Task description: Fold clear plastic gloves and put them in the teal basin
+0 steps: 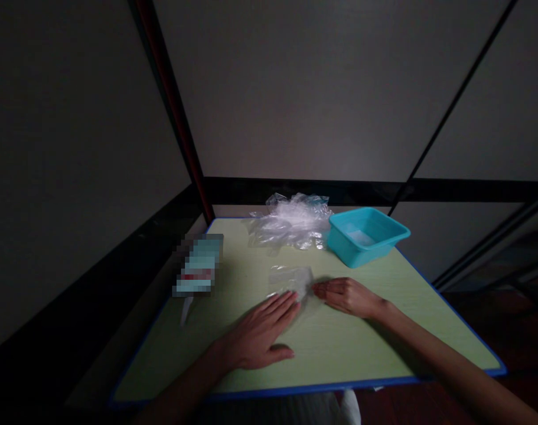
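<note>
2 bare hands work at 1 thin, clear plastic sheet (290, 277) that lies on the pale green table (339, 354), between the crinkled plastic heap (290, 221) and the table's near edge. The step in hand looks like steadying and smoothing the sheet. The left hand (260, 333) is open, palm down, with its fingers nearly straight and its thumb spread; its fingertips press on the sheet's near part and grasp nothing. The right hand (348, 297) has its fingers bunched at the sheet's right side; I cannot tell whether they pinch the film or only touch it.

The next move calls for a light touch, I judge: film this thin could slide or crease if the 2 hands pull unevenly. The turquoise basin (352, 254), with something pale inside, stands beyond the right hand.
</note>
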The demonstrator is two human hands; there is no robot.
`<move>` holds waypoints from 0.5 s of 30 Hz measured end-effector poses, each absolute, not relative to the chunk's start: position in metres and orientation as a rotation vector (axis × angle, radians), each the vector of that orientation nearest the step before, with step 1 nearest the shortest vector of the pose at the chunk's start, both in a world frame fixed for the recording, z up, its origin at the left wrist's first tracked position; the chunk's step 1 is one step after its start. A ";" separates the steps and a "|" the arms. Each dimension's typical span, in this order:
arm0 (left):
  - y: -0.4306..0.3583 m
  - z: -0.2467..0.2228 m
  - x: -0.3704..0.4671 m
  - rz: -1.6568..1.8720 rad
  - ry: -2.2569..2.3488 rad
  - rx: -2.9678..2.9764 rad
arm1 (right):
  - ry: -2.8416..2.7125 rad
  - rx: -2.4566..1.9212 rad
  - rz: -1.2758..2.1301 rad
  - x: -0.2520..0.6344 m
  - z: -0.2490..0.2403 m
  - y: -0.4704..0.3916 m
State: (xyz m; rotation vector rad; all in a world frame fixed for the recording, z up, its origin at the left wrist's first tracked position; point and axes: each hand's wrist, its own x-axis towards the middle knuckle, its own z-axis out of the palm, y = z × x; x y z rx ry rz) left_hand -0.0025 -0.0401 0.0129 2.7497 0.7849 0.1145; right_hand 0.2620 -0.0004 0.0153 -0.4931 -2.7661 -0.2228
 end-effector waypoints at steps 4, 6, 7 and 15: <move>-0.040 0.012 -0.003 0.152 0.784 2.734 | -2.756 -0.529 -0.145 0.261 0.016 0.001; -0.040 0.011 -0.002 0.164 0.792 2.729 | -2.740 -0.571 -0.103 0.261 0.016 0.002; -0.040 0.012 -0.002 0.168 0.796 2.726 | -2.732 -0.598 -0.078 0.261 0.016 0.002; -0.039 0.014 0.000 0.264 0.843 2.647 | -2.681 -0.841 0.125 0.261 0.016 -0.001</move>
